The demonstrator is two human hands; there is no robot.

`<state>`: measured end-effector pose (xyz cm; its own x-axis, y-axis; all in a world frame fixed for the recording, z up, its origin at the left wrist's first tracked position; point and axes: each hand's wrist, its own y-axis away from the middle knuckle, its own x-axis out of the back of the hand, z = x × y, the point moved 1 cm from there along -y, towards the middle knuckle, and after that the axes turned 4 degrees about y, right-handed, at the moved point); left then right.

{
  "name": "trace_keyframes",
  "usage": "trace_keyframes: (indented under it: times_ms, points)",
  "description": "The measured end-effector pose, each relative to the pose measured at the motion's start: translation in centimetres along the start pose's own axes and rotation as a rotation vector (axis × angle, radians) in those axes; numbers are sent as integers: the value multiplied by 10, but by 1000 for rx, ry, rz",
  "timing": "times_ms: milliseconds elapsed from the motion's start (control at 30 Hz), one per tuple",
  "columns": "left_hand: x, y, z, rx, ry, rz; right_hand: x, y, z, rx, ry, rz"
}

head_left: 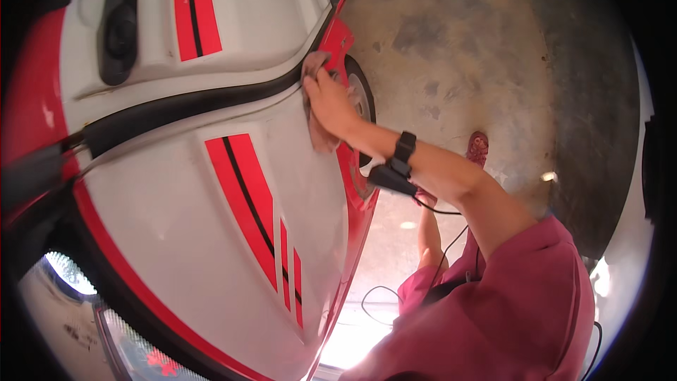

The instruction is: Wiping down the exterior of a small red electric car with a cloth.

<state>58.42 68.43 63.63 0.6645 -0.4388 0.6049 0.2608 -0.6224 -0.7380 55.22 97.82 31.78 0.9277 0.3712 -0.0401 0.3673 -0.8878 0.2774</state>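
My right hand (330,102) is closed on a brownish-pink cloth (321,137), pressing it against the edge of a white and red vehicle body (162,226). The cloth lies beside the end of a black trim strip (204,104) that curves between two white panels, just above a wheel (361,99). Around my right wrist sits a black strap (403,149) with a dark device and a cable. My left hand (426,198) hangs low beside the vehicle, beyond my right forearm. Its fingers are partly hidden and too small to make out.
Red stripes with black lines (243,201) run over the white panels. A black handle-like part (120,35) is on the far panel. Thin black cables (381,289) hang by my body. My shoe (478,145) stands on the stained concrete floor (444,49).
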Motion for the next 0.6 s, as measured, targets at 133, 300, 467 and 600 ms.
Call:
trace_keyframes:
  times_ms: [133, 300, 467, 600]
  points:
    - [13, -2, -3, 16, 10, 18, 20, 48, -65, 2, -10, -105]
    - [27, -9, -2, 18, 23, 31, 21, 72, -125, 544, -96, -33]
    - [35, -11, -4, 34, 0, 25, 15, 60, -155, 622, -234, -90]
    - [35, -13, -4, 53, -8, 20, 13, 44, -110, 663, -149, -117]
